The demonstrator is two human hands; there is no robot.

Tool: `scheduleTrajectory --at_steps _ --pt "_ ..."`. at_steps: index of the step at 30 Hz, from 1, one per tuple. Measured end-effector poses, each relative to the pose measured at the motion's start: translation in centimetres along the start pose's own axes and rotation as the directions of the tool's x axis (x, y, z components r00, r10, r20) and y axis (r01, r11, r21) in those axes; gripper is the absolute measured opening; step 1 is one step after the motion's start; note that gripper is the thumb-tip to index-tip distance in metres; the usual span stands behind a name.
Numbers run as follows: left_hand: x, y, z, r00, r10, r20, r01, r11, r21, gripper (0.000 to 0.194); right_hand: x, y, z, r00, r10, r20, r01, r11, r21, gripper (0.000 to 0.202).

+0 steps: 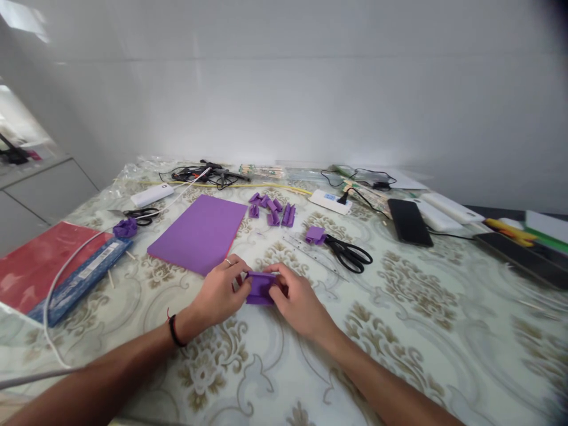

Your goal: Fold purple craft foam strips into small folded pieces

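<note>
A small piece of folded purple paper [261, 288] is held low over the patterned tablecloth, its long edges bent up. My left hand [225, 290] pinches its left end, and my right hand [293, 296] grips the right end between thumb and fingers. Just behind my left hand lies a stack of purple paper sheets [199, 231]. Several small folded purple pieces [271, 208] sit in a group farther back. Black-handled scissors [348, 253] lie to the right, with a purple paper piece [315, 235] over their blades and a clear ruler [310, 255] beside them.
On the left are a red-and-blue packet [66, 266], a second pair of scissors [141, 215], crumpled purple paper [125, 228] and a white cable [53, 296]. A white power strip [331, 202], black phone [409, 222] and white power banks [437, 214] stand along the back right.
</note>
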State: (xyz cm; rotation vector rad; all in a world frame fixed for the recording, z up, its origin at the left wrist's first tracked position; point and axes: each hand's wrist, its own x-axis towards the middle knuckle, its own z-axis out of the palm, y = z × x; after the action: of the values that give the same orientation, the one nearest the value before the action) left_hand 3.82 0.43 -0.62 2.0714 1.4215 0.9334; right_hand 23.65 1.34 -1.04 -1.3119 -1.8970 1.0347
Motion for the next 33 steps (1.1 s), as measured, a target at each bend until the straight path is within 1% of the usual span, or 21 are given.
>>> scheduleTrajectory --at_steps 4,6,9,11,14,18,21,24,26,30,33 --pt "0.1 0.1 -0.1 0.999 -0.035 0.002 0.035 0.997 0.066 0.014 0.0 0.0 0.0 1.0 -0.017 -0.014 0.017 1.0 -0.007 0.022" --pt "0.2 0.1 -0.2 0.997 -0.08 0.019 0.078 0.994 0.075 0.013 0.1 0.0 0.0 1.0 -0.025 -0.019 0.025 1.0 0.002 0.02" --pt "0.2 0.3 -0.3 0.984 -0.168 0.066 0.167 0.986 0.012 0.017 0.1 -0.1 0.1 0.999 -0.032 -0.021 0.033 0.998 0.044 0.02" --pt "0.3 0.4 -0.4 0.977 -0.198 0.077 0.201 0.979 -0.032 0.021 0.1 -0.1 0.1 0.999 -0.031 -0.021 0.033 0.996 0.078 0.021" --pt "0.4 0.3 -0.4 0.974 -0.212 0.074 0.218 0.972 -0.091 0.02 0.1 -0.1 0.0 0.999 -0.022 -0.037 0.026 0.994 0.106 0.022" --pt "0.4 0.2 -0.5 0.97 -0.231 0.072 0.239 0.962 -0.136 0.018 0.2 0.1 -0.2 0.998 -0.029 -0.057 0.034 0.995 0.095 0.02" --pt "0.4 0.4 -0.6 0.97 -0.234 0.064 0.24 0.964 -0.118 0.02 0.2 0.4 -0.2 0.998 -0.034 -0.054 0.039 0.995 0.087 0.021" --pt "0.4 0.6 -0.8 0.97 -0.235 0.058 0.239 0.967 -0.091 0.017 0.3 0.4 -0.2 0.998 -0.039 -0.051 0.042 0.997 0.069 0.021" --pt "0.3 0.8 -0.8 0.969 -0.24 0.056 0.244 0.967 -0.079 0.015 0.3 0.2 -0.2 0.998 -0.034 -0.048 0.038 0.997 0.069 0.02" --pt "0.3 1.1 -1.0 0.968 -0.244 0.057 0.248 0.966 -0.074 0.019 0.1 -0.4 -0.3 0.999 -0.02 -0.038 0.023 0.997 0.069 0.021" --pt "0.3 1.4 -1.1 0.964 -0.258 0.06 0.261 0.965 -0.039 0.021 0.0 -0.5 -0.5 1.0 -0.017 -0.015 0.018 0.999 0.047 0.026"
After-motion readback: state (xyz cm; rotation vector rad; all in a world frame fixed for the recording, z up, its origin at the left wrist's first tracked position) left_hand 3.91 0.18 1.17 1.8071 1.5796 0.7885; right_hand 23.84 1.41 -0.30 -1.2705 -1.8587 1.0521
